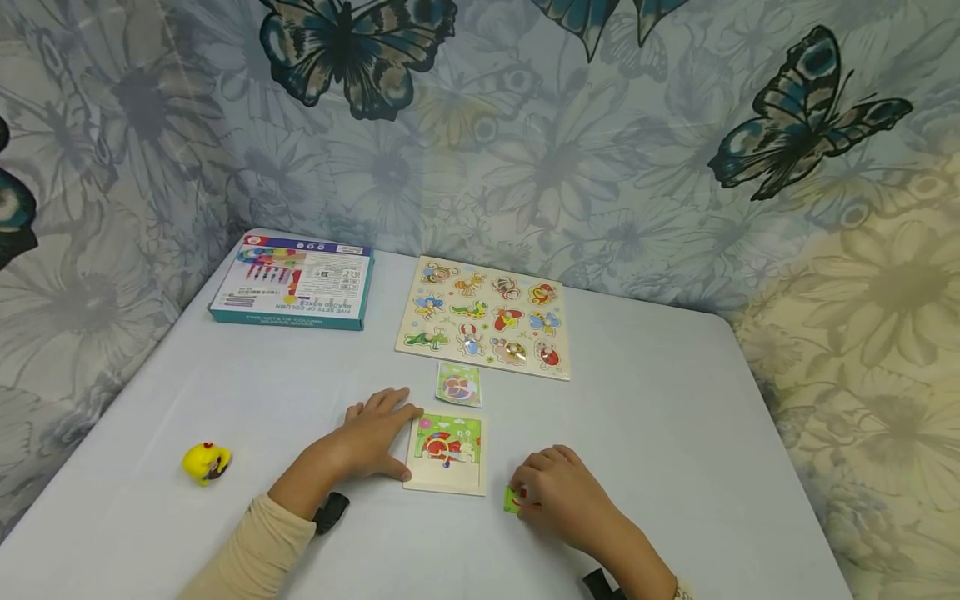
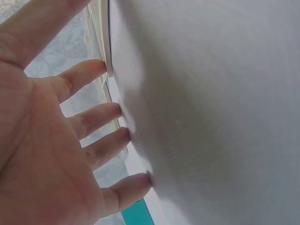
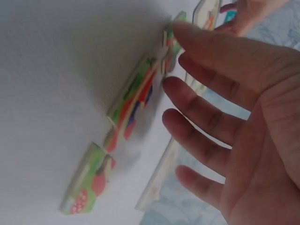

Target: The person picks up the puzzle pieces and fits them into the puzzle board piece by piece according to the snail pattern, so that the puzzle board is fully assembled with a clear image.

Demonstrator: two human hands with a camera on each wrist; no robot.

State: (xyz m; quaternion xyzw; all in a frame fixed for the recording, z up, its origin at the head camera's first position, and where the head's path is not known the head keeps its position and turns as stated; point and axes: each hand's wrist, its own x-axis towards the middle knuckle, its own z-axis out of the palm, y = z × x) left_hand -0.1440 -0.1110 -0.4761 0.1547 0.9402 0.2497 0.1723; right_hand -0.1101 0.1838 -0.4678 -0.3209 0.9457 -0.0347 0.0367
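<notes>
A square wooden puzzle board (image 1: 444, 479) lies mid-table, its upper part filled with a green and red picture and its lower strip bare wood. My left hand (image 1: 380, 437) rests at its left side, fingers spread, fingertips and thumb right at the edge. To the right of the board, my right hand (image 1: 558, 500) has its thumb and forefinger at opposite edges of a small green and red puzzle piece (image 1: 512, 500). Mostly hidden under that hand in the head view, more pieces lie on the cloth, including a red and green piece (image 3: 133, 96) and a piece with a spotted corner (image 3: 82, 187).
Just beyond the board lies a small picture card (image 1: 459, 384). Behind it is a large insect puzzle board (image 1: 483, 317), with a flat toy box (image 1: 292, 283) to its left. A yellow toy (image 1: 204, 463) sits at the left. Butterfly-patterned fabric (image 1: 525, 167) hangs behind the table.
</notes>
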